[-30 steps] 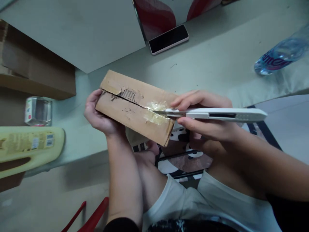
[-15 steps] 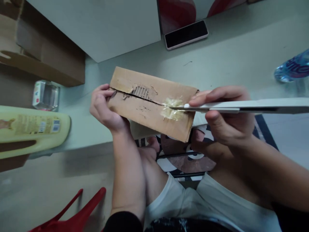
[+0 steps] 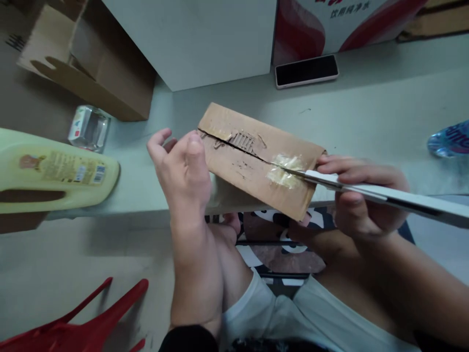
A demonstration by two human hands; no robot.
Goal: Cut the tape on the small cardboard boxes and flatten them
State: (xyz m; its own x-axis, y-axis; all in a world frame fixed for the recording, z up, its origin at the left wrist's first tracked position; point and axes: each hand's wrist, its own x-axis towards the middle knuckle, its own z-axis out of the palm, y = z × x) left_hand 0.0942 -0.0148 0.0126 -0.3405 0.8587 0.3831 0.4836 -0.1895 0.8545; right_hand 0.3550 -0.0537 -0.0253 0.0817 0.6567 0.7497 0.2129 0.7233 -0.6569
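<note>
Left hand (image 3: pixel 183 168) just loosened off the cardboard box (image 3: pixel 256 173), fingers spread; right hand (image 3: pixel 383 215) still grips the white utility knife (image 3: pixel 388 194), blade on tape (image 3: pixel 284 180). Box's at the table's (image 3: pixel 384 117) near edge, probably less steady now.

Two bare hands (image 3: pixel 181 168) (image 3: pixel 372 213), one small brown cardboard box (image 3: pixel 249 168), one slim white knife (image 3: pixel 366 192), one flat black-screened phone (image 3: pixel 307 72) and one yellow plastic jug (image 3: pixel 60 168) are seen.

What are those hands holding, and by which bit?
The right hand holds the white cutter by its handle, near the blade. Whether the left hand grips the box, I can't tell.
</note>
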